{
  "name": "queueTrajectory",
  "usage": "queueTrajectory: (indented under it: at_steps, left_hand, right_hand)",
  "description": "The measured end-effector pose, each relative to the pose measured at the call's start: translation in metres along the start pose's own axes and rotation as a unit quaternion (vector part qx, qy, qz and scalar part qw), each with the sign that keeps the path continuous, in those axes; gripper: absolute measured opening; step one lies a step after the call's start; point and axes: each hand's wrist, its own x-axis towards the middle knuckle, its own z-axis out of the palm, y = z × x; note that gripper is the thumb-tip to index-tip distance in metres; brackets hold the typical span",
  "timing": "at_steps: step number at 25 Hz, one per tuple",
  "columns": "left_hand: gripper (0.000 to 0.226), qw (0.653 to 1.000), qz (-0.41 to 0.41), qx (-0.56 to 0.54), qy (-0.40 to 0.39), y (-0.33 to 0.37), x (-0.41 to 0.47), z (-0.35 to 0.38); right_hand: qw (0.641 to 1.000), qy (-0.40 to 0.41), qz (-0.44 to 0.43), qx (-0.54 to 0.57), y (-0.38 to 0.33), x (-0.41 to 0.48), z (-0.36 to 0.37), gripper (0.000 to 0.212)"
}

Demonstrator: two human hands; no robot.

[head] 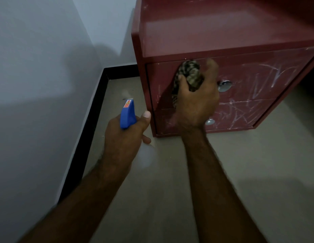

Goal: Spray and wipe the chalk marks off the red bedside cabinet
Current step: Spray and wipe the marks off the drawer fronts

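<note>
Our right grip (pixel 196 102) clutches the cloth (pixel 189 74) vs. the cabinet (pixel 187 32) front; left grip (pixel 124 137) wraps the spray bottle (pixel 128 114). Risk: chalk marks (pixel 268 76) right of the grip may smear if we wipe w/o enough spray.

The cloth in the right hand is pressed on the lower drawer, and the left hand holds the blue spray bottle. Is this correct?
No: the head view shows the cloth in the right hand pressed on the upper drawer, not the lower. The left hand holds the spray bottle.
</note>
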Motion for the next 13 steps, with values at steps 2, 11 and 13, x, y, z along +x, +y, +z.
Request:
queueTrajectory:
  at_steps: [2, 11, 13]
  left_hand:
    - [0.027, 1.0, 0.008, -0.003, -0.006, 0.0, 0.001, 0.002]
    - [0.036, 0.999, 0.015, -0.003, -0.028, -0.004, 0.002, 0.023]
    - [0.033, 0.999, 0.019, 0.002, -0.032, -0.001, 0.001, 0.026]
  right_hand:
    - [1.0, 0.003, -0.005, 0.001, -0.002, -0.004, 0.005, 0.062]
    - [0.999, -0.007, -0.035, -0.005, 0.015, 0.012, -0.005, 0.062]
    - [0.999, 0.035, -0.02, -0.01, 0.023, 0.027, -0.017, 0.063]
